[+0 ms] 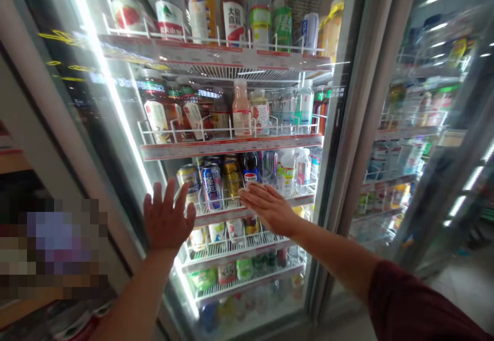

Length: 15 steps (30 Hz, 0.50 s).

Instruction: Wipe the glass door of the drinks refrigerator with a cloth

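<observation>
I face a lit drinks fridge with a glass door (116, 125) swung across its left side. My left hand (166, 218) is flat with fingers spread, held against or just off the door's glass near its bright edge strip. My right hand (267, 208) reaches in palm down, fingers together, at the front of the third shelf (301, 199), just below a dark cola bottle (251, 168) and beside blue cans (211, 185). Neither hand holds anything.
Upper shelves (231, 145) carry rows of bottled teas, juices and water. Lower wire racks (231, 248) hold small cups and cans. A second closed fridge door (420, 125) stands to the right, with a grey frame post (358, 125) between them.
</observation>
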### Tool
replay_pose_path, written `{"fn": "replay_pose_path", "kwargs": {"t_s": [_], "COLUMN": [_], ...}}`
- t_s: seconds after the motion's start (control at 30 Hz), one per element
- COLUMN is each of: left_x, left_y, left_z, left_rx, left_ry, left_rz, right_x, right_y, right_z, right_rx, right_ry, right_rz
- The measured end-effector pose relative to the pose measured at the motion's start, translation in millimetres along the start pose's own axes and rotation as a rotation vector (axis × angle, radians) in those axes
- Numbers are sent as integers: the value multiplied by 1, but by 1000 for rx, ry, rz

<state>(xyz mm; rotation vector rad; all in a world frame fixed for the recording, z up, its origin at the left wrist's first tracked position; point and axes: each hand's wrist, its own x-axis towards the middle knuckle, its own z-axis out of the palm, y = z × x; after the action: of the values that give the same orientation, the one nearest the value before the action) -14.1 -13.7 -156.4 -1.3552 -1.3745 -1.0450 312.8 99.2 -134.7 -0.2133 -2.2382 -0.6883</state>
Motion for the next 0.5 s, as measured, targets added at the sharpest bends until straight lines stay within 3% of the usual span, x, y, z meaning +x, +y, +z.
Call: {"fn": "replay_pose_path", "kwargs": {"t_s": [0.2,0.27,0.4,0.5], "left_x": [0,0,0,0], "left_y": [0,0,-1,-1], "left_z": [0,0,-1,-1], "left_rx": [20,14,9,3], "left_ry": [5,4,-4,-15], "left_rz": [3,12,17,2], "right_x": [31,28,12,10], "right_y": [22,8,-19,-5], "right_z": [-10,1,17,9], "right_rx": [-34,-24,12,25], "right_ry": [299,269,56,120], "right_rz": [376,328,42,146]}}
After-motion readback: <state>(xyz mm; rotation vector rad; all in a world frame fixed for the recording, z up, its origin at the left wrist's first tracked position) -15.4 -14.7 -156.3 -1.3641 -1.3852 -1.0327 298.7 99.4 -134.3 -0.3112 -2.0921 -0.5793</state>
